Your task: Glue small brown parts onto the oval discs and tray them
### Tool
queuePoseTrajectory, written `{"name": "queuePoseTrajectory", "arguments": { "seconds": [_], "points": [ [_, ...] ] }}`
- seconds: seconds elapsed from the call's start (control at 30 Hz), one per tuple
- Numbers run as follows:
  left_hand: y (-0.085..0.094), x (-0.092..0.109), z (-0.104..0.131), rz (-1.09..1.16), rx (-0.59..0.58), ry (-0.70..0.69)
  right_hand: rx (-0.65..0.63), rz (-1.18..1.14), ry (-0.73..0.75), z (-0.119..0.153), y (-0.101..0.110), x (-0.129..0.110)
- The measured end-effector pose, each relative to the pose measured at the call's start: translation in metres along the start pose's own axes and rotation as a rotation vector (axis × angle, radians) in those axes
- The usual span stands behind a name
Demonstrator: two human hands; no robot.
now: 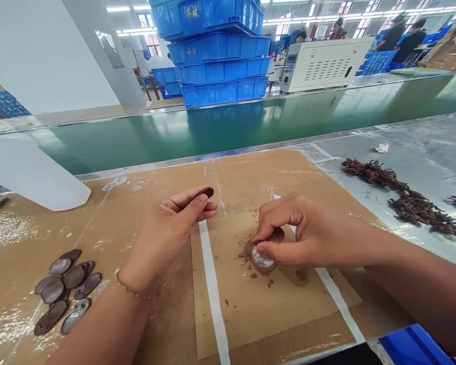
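My left hand [178, 215] is raised over the cardboard, with a dark brown oval disc [205, 192] pinched between thumb and fingers. My right hand [289, 230] is closed in a pinch just above the cardboard sheet [235, 314]. A dark brown piece [277, 234] shows partly between its fingers; the rest is hidden. Under the right fingertips sits a small round shiny silvery thing [263, 261], partly covered by the thumb, and I cannot tell whether it is a dish or a disc. Dark wet spots surround it. Several brown oval discs [53, 291] lie heaped at the left.
White tape strips [213, 294] run along the sheet. A white translucent bottle [41, 175] lies at the left. Dark stringy clumps [414, 205] lie on the metal table at right. Beyond are a green belt [137, 139], stacked blue crates [224, 66], a beige machine [323, 63] and people.
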State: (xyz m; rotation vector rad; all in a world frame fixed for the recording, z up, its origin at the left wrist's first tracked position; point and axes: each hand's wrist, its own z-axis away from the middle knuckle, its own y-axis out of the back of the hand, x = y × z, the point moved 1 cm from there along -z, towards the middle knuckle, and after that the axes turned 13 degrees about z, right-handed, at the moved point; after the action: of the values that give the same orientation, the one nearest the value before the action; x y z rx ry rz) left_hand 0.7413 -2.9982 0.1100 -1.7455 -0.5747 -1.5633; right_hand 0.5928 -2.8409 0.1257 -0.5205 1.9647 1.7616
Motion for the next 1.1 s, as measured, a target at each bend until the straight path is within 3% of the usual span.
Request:
{"name": "queuePoseTrajectory", "arguments": {
  "seconds": [0.37,0.57,0.7,1.0,1.1],
  "points": [
    [-0.006,0.006,0.006,0.081,0.056,-0.012,0.013,-0.040,-0.021,0.001,0.001,-0.003],
    [-0.009,0.009,0.008,0.186,0.021,0.041,0.369,-0.311,-0.125,0.001,0.004,-0.002],
    [-0.014,0.009,0.013,0.111,-0.011,0.042,0.491,-0.567,-0.028,-0.001,0.004,-0.001],
    [-0.029,0.009,0.027,0.039,-0.071,0.008,0.448,-0.822,0.056,-0.010,-0.004,-0.011],
    [-0.033,0.009,0.030,0.028,-0.159,0.008,0.398,-0.839,0.047,-0.013,-0.006,-0.011]
  ]
}}
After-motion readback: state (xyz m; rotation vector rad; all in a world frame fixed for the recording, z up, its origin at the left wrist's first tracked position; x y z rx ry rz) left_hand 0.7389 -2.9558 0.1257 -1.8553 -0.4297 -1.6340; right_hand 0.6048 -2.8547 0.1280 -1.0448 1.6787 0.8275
